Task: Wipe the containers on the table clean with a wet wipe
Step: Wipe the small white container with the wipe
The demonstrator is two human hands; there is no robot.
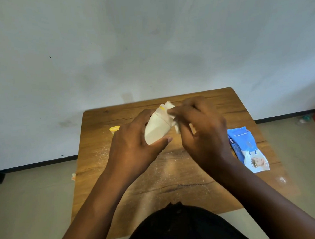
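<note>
My left hand (134,141) grips a white plastic container (157,127) with a thin yellow band near its top, held tilted above the wooden table (174,173). My right hand (203,131) presses a crumpled white wet wipe (171,109) against the container's upper right side. Part of the wipe hangs below my fingers. A yellow object (114,129), perhaps a lid or another container, shows partly behind my left hand on the table.
A blue wet-wipe pack (247,149) lies near the table's right edge. White powder dusts the tabletop in front of me. A grey wall stands just behind the table. My dark clothing fills the bottom centre.
</note>
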